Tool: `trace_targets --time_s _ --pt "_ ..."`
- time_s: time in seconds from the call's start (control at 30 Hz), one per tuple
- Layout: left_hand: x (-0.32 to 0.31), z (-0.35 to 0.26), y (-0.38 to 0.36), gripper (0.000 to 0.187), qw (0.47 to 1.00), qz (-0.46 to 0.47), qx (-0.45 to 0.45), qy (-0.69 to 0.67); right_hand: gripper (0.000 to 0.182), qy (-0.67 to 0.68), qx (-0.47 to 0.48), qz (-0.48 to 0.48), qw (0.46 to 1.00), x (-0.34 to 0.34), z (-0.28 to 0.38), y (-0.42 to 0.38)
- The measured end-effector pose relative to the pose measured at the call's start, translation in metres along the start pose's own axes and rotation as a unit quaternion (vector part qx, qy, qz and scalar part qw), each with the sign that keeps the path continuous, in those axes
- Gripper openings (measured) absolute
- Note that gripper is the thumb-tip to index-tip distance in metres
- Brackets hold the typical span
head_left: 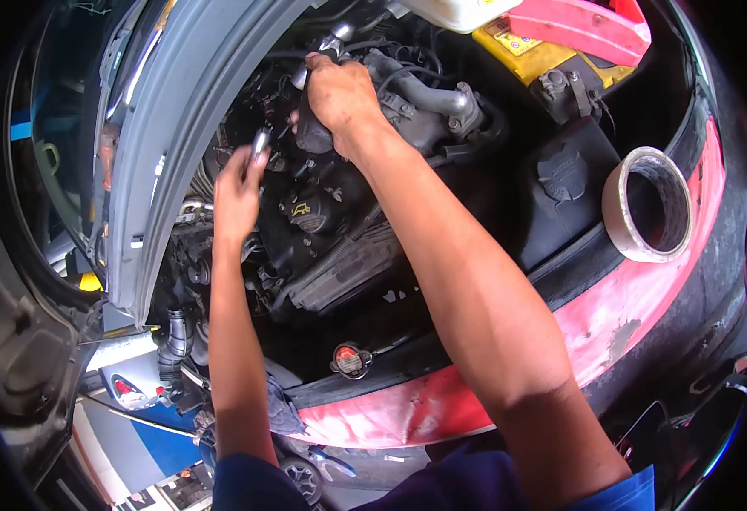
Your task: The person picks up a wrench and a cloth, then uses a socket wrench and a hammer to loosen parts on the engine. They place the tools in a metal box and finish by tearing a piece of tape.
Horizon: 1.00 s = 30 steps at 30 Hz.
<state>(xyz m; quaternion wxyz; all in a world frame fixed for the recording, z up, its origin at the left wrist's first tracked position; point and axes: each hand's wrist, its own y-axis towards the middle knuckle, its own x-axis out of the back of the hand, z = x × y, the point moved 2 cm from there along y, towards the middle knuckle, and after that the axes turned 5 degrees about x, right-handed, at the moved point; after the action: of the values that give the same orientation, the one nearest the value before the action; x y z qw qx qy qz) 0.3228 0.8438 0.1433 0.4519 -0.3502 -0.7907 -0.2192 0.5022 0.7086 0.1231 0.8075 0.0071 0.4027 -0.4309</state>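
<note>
My right hand (339, 95) is wrapped round a black-bodied power tool (314, 129) with a silver metal head, over the far part of the engine. Its far end shows beyond my fingers; the grip is mostly hidden by my hand. Lower and to the left, my left hand (239, 183) pinches a small silver metal cylinder (260, 140), which looks like a socket, pointing up. Both hands are over the engine, a little apart from each other. Below them is the black oil filler cap (307, 213) with a yellow oil-can mark.
A roll of tape (649, 204) stands on the red front panel (612, 319). A radiator cap (350, 360) sits at the near edge. The yellow-topped battery (527, 51) is at upper right, by a red plastic piece (582, 30). A grey body edge (182, 128) curves along the left.
</note>
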Motion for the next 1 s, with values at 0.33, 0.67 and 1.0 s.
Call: trace_targets --time_s 0.33,0.67,1.0 --pt "0.03 0.002 -0.229 0.035 0.957 -0.127 0.2 0.165 0.031 -0.302 0.211 0.102 0.924 -0.014 -0.006 0.037" --pt "-0.005 0.012 -0.313 0.039 0.917 -0.259 0.174 0.247 0.021 -0.541 0.292 0.119 0.78 -0.003 0.029 0.017" --pt "-0.004 0.02 -0.315 0.042 0.918 -0.273 0.212 0.193 0.027 -0.425 0.227 0.07 0.873 0.017 0.038 0.008"
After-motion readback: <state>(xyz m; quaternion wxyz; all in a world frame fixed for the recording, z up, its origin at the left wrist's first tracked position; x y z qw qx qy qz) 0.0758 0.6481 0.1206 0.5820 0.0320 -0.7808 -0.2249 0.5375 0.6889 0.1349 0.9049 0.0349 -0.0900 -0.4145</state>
